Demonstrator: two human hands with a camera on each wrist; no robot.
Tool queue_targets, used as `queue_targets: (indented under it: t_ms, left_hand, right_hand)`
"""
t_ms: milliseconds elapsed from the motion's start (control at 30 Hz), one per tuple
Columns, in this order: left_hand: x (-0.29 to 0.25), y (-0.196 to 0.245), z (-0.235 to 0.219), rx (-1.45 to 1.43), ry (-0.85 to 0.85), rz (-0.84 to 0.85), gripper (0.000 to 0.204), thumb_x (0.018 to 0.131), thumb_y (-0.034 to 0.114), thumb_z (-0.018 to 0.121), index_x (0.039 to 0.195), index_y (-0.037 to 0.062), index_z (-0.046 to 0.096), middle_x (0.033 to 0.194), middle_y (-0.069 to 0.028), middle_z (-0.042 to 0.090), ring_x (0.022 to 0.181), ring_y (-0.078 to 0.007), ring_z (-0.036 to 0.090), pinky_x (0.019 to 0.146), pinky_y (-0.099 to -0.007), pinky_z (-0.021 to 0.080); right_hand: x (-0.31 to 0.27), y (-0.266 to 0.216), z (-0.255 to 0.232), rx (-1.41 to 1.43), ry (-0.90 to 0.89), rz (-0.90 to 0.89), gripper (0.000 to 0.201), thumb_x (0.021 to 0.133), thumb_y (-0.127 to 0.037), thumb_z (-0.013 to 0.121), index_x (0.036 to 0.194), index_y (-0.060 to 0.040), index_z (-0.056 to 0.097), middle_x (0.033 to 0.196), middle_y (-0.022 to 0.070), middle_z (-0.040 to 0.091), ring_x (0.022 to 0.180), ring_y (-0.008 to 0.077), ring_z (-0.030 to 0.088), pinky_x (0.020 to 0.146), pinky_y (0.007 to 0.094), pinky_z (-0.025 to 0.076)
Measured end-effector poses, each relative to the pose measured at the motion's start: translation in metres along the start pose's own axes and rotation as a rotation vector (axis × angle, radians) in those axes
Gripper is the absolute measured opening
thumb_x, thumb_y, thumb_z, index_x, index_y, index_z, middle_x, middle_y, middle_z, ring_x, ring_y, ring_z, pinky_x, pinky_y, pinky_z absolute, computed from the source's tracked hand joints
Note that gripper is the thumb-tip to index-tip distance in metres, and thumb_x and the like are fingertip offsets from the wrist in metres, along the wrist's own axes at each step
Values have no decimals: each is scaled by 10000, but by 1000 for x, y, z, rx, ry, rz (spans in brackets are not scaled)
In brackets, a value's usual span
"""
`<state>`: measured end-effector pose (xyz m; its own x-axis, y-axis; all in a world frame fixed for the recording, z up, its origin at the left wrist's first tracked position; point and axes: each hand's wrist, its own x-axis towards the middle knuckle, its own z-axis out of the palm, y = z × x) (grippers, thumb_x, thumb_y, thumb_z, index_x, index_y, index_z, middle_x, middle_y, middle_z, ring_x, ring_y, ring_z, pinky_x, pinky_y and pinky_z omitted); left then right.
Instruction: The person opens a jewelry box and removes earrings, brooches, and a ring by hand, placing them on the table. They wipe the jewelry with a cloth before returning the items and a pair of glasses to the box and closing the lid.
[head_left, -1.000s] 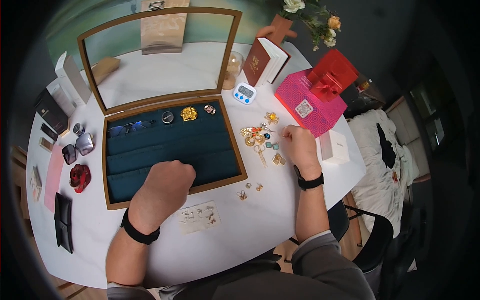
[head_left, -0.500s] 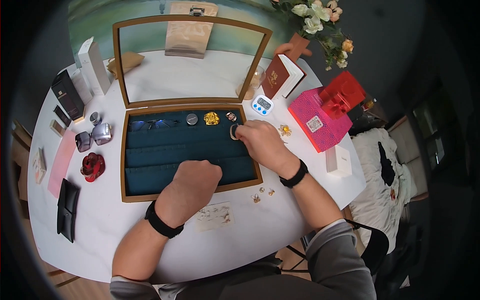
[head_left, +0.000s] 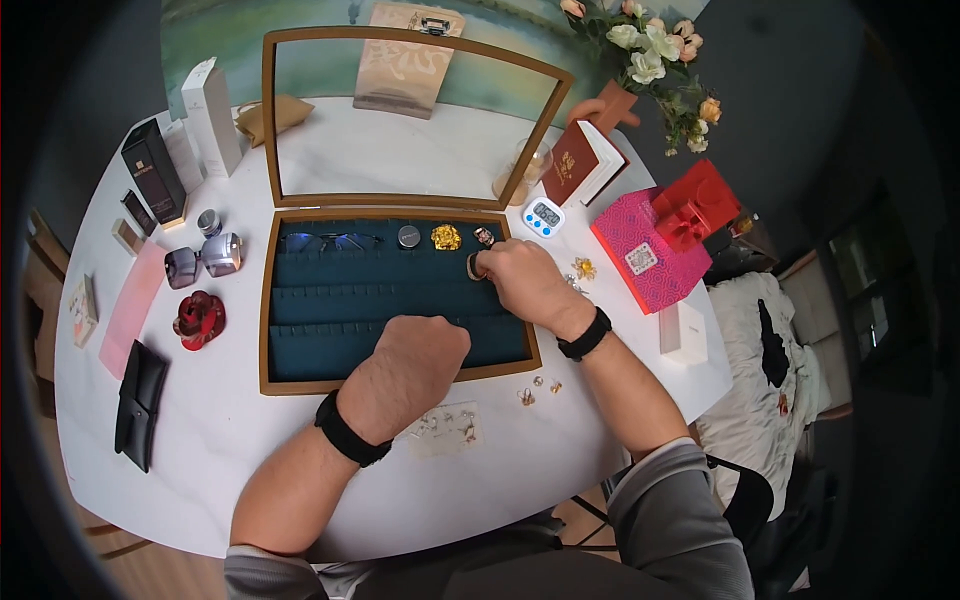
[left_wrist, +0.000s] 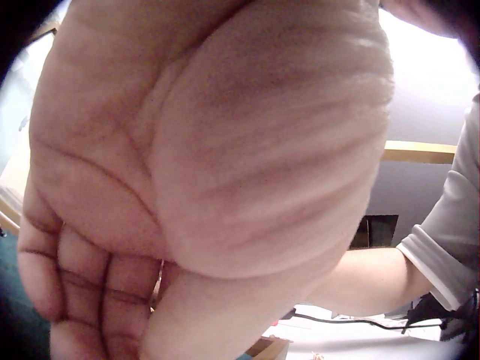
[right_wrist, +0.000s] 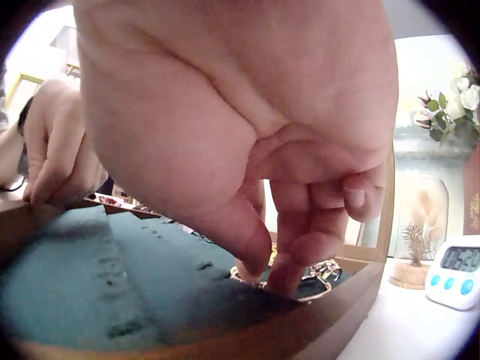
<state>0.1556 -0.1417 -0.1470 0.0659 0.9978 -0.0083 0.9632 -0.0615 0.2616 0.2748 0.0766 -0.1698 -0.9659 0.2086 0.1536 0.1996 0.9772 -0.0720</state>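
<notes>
A wooden jewelry box (head_left: 532, 350) with teal lining (head_left: 400, 270) stands before me, its glass lid raised. My right hand (head_left: 530, 285) pinches a gold hoop-shaped piece of jewelry (head_left: 473, 266) over the upper right compartment. In the right wrist view, gold loops (right_wrist: 322, 289) show by the fingertips. Over the front rim hangs my left hand (head_left: 410, 365), back up and fingers bent; whether it holds anything I cannot tell. Glasses (head_left: 330, 241), a round silver-grey piece (head_left: 408, 237), a gold flower brooch (head_left: 446, 236) and a pinkish jeweled piece (head_left: 483, 236) line the top compartment.
Jewelry (head_left: 583, 268) lies right of the box, partly behind my right hand. Small earrings (head_left: 527, 397) and a card of earrings (head_left: 447, 428) lie in front. A timer (head_left: 543, 217) and pink box (head_left: 640, 285) stand right; sunglasses (head_left: 205, 260) and a black case (head_left: 142, 405) lie left.
My right hand has moved left from the loose jewelry into the box with the gold hoop-shaped piece. My left hand stays by the front rim. The head view has shifted.
</notes>
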Motion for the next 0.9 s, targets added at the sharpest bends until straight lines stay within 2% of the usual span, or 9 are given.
queue_targets:
  t_ms: [100,167,200,267,467,567,600,733,900]
  left_hand:
    - [0,0,-2,9,-16,-7,86,856,-32,709,809,27,750,780,-169,754,798,-325,792,712,-391,633]
    - [-1,1,-2,10,-27,-11,90,859,-32,707,808,26,752,783,-171,755,801,-328,791,712,-394,630]
    - [-2,1,-4,8,-20,5,93,862,-35,704,807,23,752,790,-176,755,810,-335,788,713,-402,626]
    - [-1,1,-4,18,-18,25,96,865,-37,702,807,20,752,796,-181,756,819,-341,786,715,-410,621]
    - [1,1,-7,84,-129,-38,12,870,46,772,869,35,776,823,-168,754,876,-353,769,761,-428,612]
    - [2,8,-19,22,-92,-11,61,863,82,803,902,44,777,865,-158,754,884,-354,757,772,-437,601]
    - [5,10,-20,-49,-2,-3,63,862,72,801,906,39,770,879,-155,751,880,-356,750,770,-443,595]
    - [41,34,-28,-162,191,102,58,859,33,781,911,22,758,887,-147,740,861,-361,736,764,-449,585]
    - [128,51,-26,-161,154,182,106,878,27,757,980,9,781,920,-160,758,843,-361,751,772,-446,602]
  right_hand:
    - [-10,0,-20,41,115,12,126,875,44,679,948,-29,751,912,168,745,923,393,717,820,481,577]
    - [-28,4,-31,-7,319,53,125,873,49,680,955,-13,751,910,178,738,909,402,705,829,487,569]
    - [-38,8,-33,-2,324,56,125,873,49,680,955,-13,751,910,178,738,909,402,705,829,487,569]
    - [-62,17,-36,-74,446,160,153,832,35,699,964,-29,743,887,151,716,884,371,686,831,481,546]
    - [-113,52,-27,-200,593,339,181,816,29,718,989,-22,740,871,142,697,863,360,673,784,476,546]
    - [-130,73,-28,-205,670,357,198,828,26,721,1018,-25,749,855,136,710,833,345,689,740,454,565]
    - [-134,79,-27,-214,699,369,203,832,22,725,1027,-26,752,844,135,713,817,340,696,730,448,571]
    - [-145,96,-17,-186,782,395,202,836,0,739,1035,-30,756,819,131,717,779,333,704,706,444,577]
    - [-145,89,-10,-135,809,419,155,846,-35,724,1000,-47,735,763,112,689,723,323,694,641,447,558]
